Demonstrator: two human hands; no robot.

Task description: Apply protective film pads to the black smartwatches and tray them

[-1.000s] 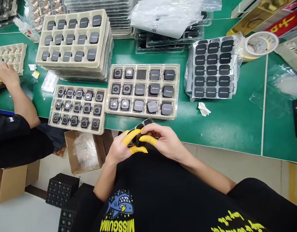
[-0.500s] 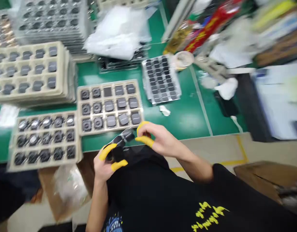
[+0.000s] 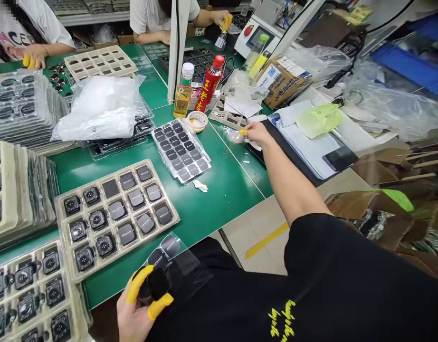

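Note:
My left hand [image 3: 138,304], with yellow finger covers, grips a black square watch body [image 3: 158,283] together with a clear film sheet [image 3: 171,247] bearing dark square stickers. My right hand [image 3: 256,134] is stretched out to the right, its fingers pressed together at a white crumpled piece beside a dark object; what it holds is too small to name. A cream tray [image 3: 131,167] in front of me carries watch bodies and grey square pieces. Another cream tray [image 3: 67,278] at lower left holds watch bodies. A sticker sheet [image 3: 181,149] lies on the green table [image 3: 219,199].
Tray stacks [image 3: 21,190] stand at the left, near a white plastic bag [image 3: 101,107]. Further back are a tape roll [image 3: 196,121], an oil bottle [image 3: 183,92], a red can [image 3: 211,83] and a post. Papers [image 3: 308,142] lie right. People work across the table.
My right hand has moved away from the left, reaching out to the right side of the table. My left hand still holds the watch body and film. The view has turned upward and right.

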